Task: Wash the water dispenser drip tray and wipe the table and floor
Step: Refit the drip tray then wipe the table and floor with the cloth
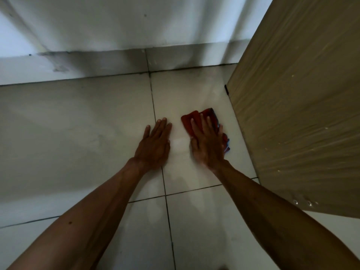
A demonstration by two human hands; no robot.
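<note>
Cloth (187, 123): deep red, with a blue strip along its right edge.
Floor (78, 133): pale grey-white tiles, glossy, plain. Grout (153, 102): thin dark lines in a square grid.
Wall (136, 22): white, with soft grey shadow bands and a few small dark specks.
Skirting (97, 65): off-white, with a greyish smudge near the left and a dark seam on top.
Panel (292, 94): tan, fine streaky wood grain, scattered pale flecks; small black piece at its near corner.

Glossy pale floor tiles (78, 123), soft red cloth (191, 121), wood-grain laminate panel (302, 114), matt painted wall (116, 22).
</note>
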